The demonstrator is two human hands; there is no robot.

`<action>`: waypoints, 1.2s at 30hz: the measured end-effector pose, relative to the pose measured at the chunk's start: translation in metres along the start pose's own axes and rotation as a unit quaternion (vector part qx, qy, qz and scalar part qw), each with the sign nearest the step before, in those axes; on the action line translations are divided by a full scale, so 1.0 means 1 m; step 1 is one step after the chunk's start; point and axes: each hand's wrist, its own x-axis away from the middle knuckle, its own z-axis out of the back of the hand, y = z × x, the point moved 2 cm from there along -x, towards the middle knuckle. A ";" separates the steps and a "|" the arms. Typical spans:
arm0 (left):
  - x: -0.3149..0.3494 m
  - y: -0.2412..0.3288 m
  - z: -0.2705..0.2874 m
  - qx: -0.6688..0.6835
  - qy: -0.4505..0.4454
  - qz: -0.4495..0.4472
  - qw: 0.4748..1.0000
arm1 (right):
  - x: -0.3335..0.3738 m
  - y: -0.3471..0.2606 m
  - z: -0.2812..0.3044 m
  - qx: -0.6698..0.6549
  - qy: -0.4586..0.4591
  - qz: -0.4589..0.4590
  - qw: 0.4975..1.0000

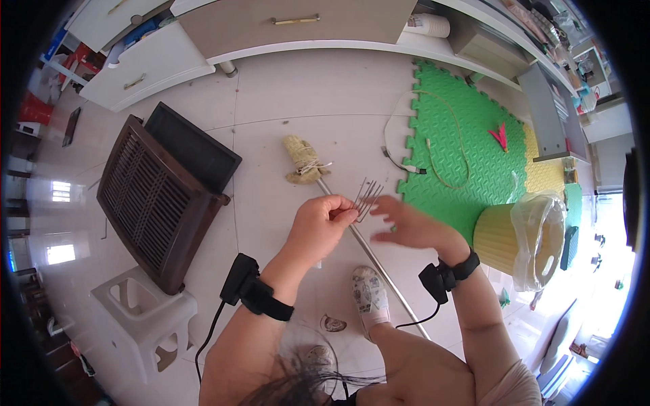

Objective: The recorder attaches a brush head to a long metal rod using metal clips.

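My left hand (318,227) pinches a small metal piece with several thin wire prongs (367,194) between thumb and fingertips. Its exact kind I cannot make out. Just to the right, my right hand (413,223) has its fingers spread, their tips close to the prongs. Whether they touch the wires is unclear. Beneath both hands runs a long metal pole (380,266), partly covered by them. At its far end is a tan cloth head (302,160), bound with pale string.
A brown slatted plastic frame with a black tray (193,145) stands left, near a white stool (145,318). Green foam mats (440,155) carry a cable (467,162) and a pink item (500,137). A yellow bin (494,233) lies right; drawers (298,27) line the back.
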 end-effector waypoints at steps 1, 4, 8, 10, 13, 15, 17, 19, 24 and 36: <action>0.000 -0.002 0.001 0.028 -0.019 0.020 0.999 | -0.005 -0.004 0.004 0.000 -0.001 0.000 1.000; 0.000 -0.008 0.000 0.070 -0.046 0.036 0.996 | -0.016 -0.015 0.016 -0.300 0.090 -0.024 0.949; 0.001 0.005 -0.005 0.095 -0.068 0.067 0.991 | -0.019 -0.002 0.009 -0.250 0.080 -0.075 0.962; 0.003 0.003 -0.005 0.197 -0.057 0.118 0.972 | -0.020 -0.001 -0.009 -0.369 0.068 -0.023 0.927; 0.004 0.005 -0.003 0.230 -0.042 0.113 0.966 | -0.013 -0.007 -0.017 -0.078 0.004 -0.038 0.996; 0.004 0.007 -0.005 0.203 -0.042 0.101 0.973 | -0.011 -0.005 -0.010 0.077 -0.006 -0.026 0.997; 0.005 0.007 -0.005 0.176 -0.040 0.090 0.980 | -0.009 -0.005 -0.001 0.054 0.223 0.095 0.969; 0.008 0.004 -0.005 0.138 -0.030 0.086 0.986 | -0.008 -0.009 0.009 -0.084 0.163 0.028 0.983; 0.001 -0.005 -0.010 0.120 -0.010 0.064 0.991 | -0.011 -0.011 0.013 -0.323 0.205 -0.040 0.923; 0.008 0.007 -0.008 -0.122 0.087 -0.043 0.988 | -0.010 0.026 0.049 -0.425 0.324 -0.075 0.842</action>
